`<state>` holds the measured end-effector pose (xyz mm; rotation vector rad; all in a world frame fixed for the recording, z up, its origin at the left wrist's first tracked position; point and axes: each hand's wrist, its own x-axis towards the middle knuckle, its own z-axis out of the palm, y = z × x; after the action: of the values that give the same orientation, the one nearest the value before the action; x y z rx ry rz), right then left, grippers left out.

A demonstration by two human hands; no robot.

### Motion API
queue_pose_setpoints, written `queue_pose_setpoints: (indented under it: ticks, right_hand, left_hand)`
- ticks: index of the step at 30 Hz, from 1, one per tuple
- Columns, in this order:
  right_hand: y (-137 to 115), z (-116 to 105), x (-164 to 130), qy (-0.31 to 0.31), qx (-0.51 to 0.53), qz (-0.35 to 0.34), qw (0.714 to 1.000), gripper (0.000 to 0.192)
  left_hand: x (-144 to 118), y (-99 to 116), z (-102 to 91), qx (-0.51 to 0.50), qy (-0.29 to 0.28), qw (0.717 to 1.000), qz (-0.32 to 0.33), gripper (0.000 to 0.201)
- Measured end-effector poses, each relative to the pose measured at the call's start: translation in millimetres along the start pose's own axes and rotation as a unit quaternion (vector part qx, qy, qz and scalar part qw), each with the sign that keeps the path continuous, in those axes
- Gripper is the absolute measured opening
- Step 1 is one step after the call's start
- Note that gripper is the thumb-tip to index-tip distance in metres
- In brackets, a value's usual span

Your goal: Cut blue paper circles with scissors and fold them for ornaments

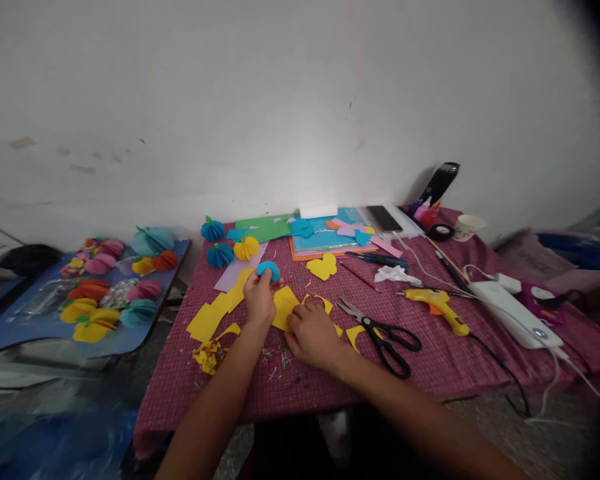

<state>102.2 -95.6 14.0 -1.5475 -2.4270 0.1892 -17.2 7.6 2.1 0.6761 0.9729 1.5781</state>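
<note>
Pale wall [280, 120] at the back; in front of it, a surface [175, 373] w/ a dark pink checked cloth, where a person works w/ bare hands. Both forearms come in from the near edge: L forearm [220, 407] angles up & slightly R, R forearm [395, 393] slants up & L, so the hands sit close, not touching. Black-handled scissors [367, 322] lie open just R of the R hand, blades pointing up-L. Btwn the hands, a flat yellow sheet [283, 310]. The R grip [313, 330] is low, palm down, fingers bent at the sheet's R side; can't tell if it's pinching or only resting there. The L grip [261, 297] is higher & farther fwd, closed, thumb & fingers pinching a round blue paper pc [269, 270] at its near edge. That pc is up-L of the R grip, just past the L fingertips & beyond the sheet's far-L corner, so L is the nearer hand; being roundish, it shows no clear long axis. Smallest: paper snips [280, 363] near the front edge.
</note>
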Motion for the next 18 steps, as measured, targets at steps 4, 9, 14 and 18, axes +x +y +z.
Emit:
queue_pose_setpoints:
  ticks: [4,9,14,18]
  right_hand:
    - [4,6,-2,0.013,0.019,0.002,1.000,0.023]
    - [20,8,-4,0.071,0.217,0.070,0.971,0.022]
    - [44,7,-2,0.119,0.335,0.141,0.924,0.025]
    - [66,2,5,0.147,0.351,0.155,0.911,0.026]
  left_hand:
    - [-1,1,1.2,-0.003,-0.006,1.000,0.003,0.033]
    - [1,8,0.6,-0.012,0.006,1.000,0.006,0.032]
    - [6,16,-2.7,-0.028,0.029,0.999,0.008,0.032]
    - [3,11,-2.0,-0.022,0.002,0.999,-0.027,0.034]
